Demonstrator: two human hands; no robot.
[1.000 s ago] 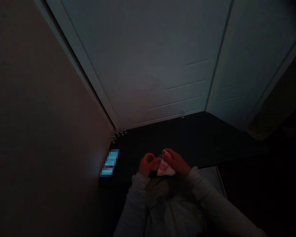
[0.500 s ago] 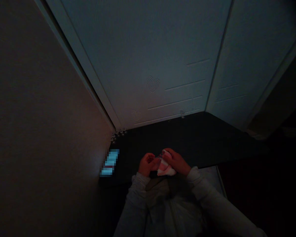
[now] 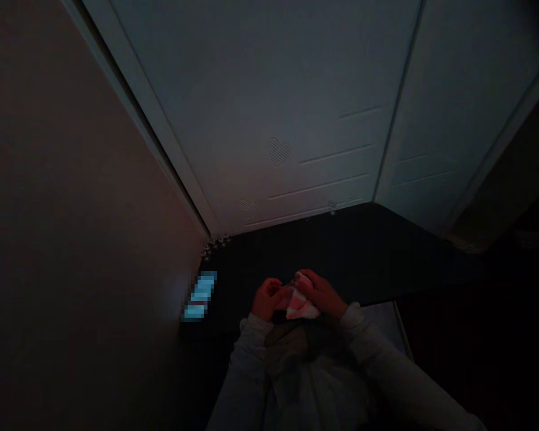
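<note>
My right hand (image 3: 321, 294) is closed on a pink and white cloth (image 3: 304, 308) that hangs below its fingers, just over the near edge of the dark table. Close by on the left, my left hand (image 3: 266, 299) has its fingers curled in a pinch towards the cloth. Between the fingertips of both hands there is a small, faintly shiny thing (image 3: 289, 283), too dim to name. The poor light hides most detail of the fingers.
Several small shiny clear pieces (image 3: 214, 243) stand at the table's (image 3: 354, 251) back left corner. Another clear piece (image 3: 333, 209) is by the white panel (image 3: 251, 90) with heart patterns. A lit screen (image 3: 200, 296), blurred out, lies at the left beside the wall (image 3: 94, 239).
The light has changed a little. Both hands keep nearly the same place, with only slight finger movement at the cloth.
</note>
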